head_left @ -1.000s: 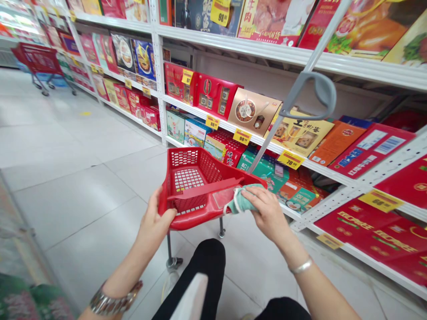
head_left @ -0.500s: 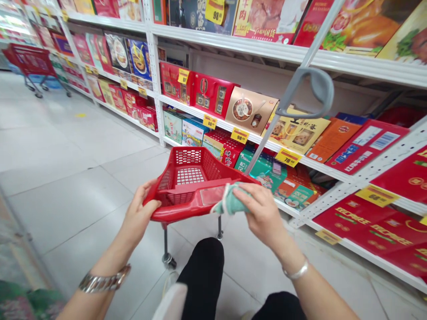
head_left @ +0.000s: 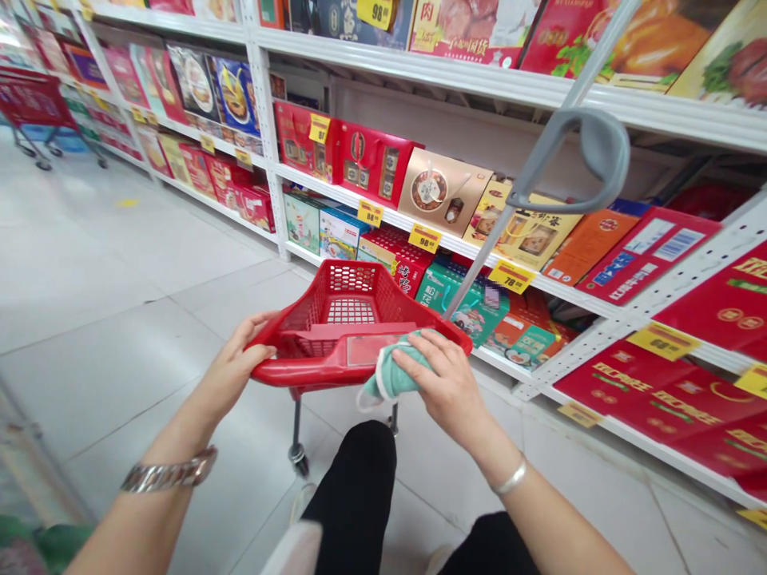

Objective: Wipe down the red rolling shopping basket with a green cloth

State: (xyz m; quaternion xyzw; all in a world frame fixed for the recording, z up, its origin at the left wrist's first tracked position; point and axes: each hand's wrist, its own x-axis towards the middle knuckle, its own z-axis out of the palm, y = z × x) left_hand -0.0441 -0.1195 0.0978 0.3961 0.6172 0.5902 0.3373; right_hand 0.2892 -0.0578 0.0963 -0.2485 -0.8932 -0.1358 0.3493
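head view, looking down at two bare hands on a red plastic shopping basket (head_left: 300,369) that sits on a wheeled frame, at about 12 o'clock in the lower middle of the picture. the left hand (head_left: 233,371) curls around the basket's rim at 9 o'clock from the basket, its fingers loosely together and the thumb out of clear sight. the right hand (head_left: 447,391) presses down with fingers slightly spread on a teal cloth (head_left: 392,375), which is bunched against the basket's near rim at about 4 o'clock from the basket. a silver wristwatch (head_left: 171,471) circles the left wrist and a silver bangle (head_left: 509,477) the right. a grey hooked handle (head_left: 599,148) on a metal pole (head_left: 479,255) rises at about 2 o'clock. white metal shelving (head_left: 264,136), stacked with boxed gift sets (head_left: 443,192), runs from 12 to 3 o'clock. another red wheeled basket (head_left: 29,100) stands at 10 o'clock on the pale tile floor (head_left: 120,351).
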